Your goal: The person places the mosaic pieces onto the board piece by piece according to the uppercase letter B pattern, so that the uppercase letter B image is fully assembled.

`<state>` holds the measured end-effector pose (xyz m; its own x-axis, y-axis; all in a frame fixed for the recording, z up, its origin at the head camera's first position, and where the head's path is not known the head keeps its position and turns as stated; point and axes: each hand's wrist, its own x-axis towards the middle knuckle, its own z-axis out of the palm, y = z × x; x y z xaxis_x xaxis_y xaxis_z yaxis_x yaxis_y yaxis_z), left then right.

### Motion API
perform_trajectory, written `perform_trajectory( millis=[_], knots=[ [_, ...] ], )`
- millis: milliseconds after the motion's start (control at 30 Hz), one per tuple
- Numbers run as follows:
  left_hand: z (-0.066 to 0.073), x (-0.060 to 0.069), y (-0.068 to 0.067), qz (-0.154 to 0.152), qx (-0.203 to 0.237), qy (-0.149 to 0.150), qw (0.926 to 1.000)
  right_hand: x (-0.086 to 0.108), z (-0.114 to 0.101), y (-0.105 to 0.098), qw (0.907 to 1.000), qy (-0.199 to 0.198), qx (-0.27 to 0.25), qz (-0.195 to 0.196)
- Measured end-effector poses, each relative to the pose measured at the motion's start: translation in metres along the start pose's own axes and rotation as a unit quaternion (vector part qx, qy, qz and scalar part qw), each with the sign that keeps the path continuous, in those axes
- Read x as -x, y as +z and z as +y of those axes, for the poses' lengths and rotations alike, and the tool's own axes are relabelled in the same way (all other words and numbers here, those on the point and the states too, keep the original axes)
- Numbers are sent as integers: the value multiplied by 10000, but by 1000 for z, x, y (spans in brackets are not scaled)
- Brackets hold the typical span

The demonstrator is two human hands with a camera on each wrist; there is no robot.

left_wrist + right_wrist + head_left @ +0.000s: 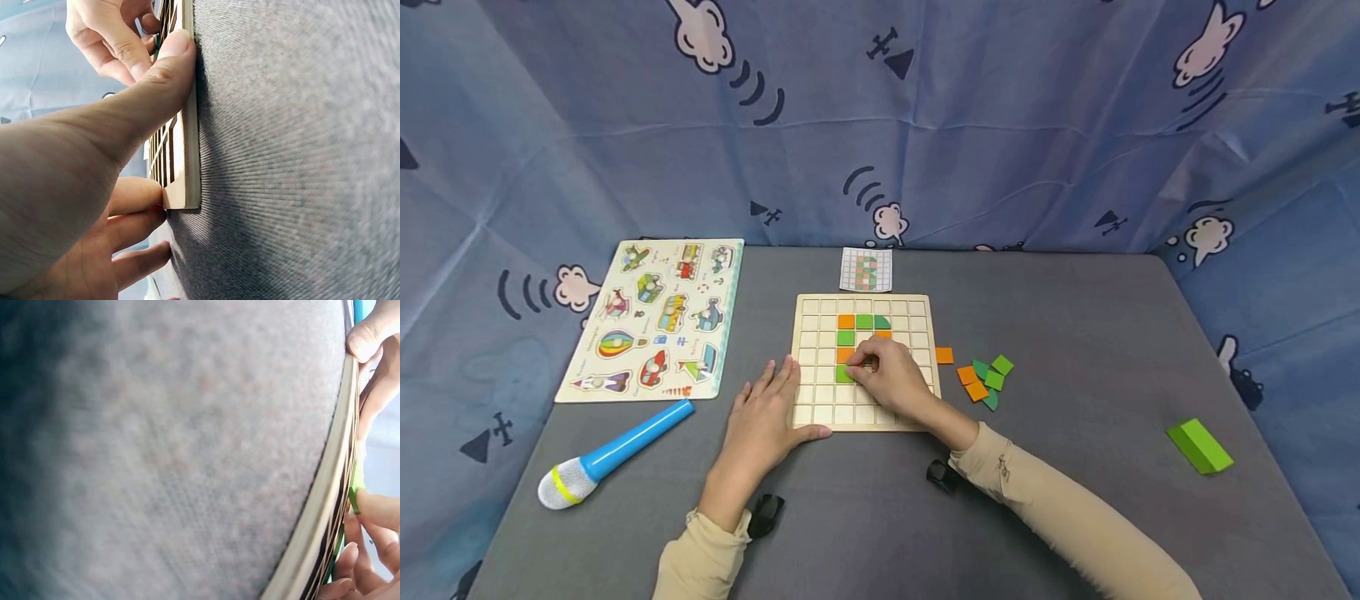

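A wooden grid board lies flat on the table, with orange and green tiles in some of its cells. My right hand is over the board and pinches a green square tile at a cell below an orange one. In the right wrist view that green tile stands tilted at the thumb. My left hand rests at the board's near left corner, fingers fairly straight along the left side and thumb on the near edge. Part of the tile pattern is hidden behind my right hand.
Loose orange and green tiles lie right of the board. A small pattern card lies behind it. To the left are a vehicle picture board and a blue toy microphone. A green block sits far right.
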<state>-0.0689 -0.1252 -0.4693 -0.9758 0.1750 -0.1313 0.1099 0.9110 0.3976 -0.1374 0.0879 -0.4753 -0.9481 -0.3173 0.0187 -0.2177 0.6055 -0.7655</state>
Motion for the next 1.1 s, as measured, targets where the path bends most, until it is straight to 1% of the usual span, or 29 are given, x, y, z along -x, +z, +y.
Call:
perform_trajectory(
  millis=[200,333,467,733,900,1100],
  knots=[
    [-1,0,1,6,-13,10,10000,2,-1,-1,10000,-12,12,35],
    [-2,0,1,-4,34,12,10000,5,4,-7,10000,-17,-63,66],
    [-2,1,1,3,57,5,10000,9,16,-21,9998,60,-89,175],
    [-1,0,1,9,45,13,10000,16,44,-56,9980,251,131,568],
    [-1,1,0,11,50,26,10000,23,58,-75,9974,447,308,473],
    [-1,1,0,3,76,12,10000,30,69,-90,9952,696,602,343]
  ],
)
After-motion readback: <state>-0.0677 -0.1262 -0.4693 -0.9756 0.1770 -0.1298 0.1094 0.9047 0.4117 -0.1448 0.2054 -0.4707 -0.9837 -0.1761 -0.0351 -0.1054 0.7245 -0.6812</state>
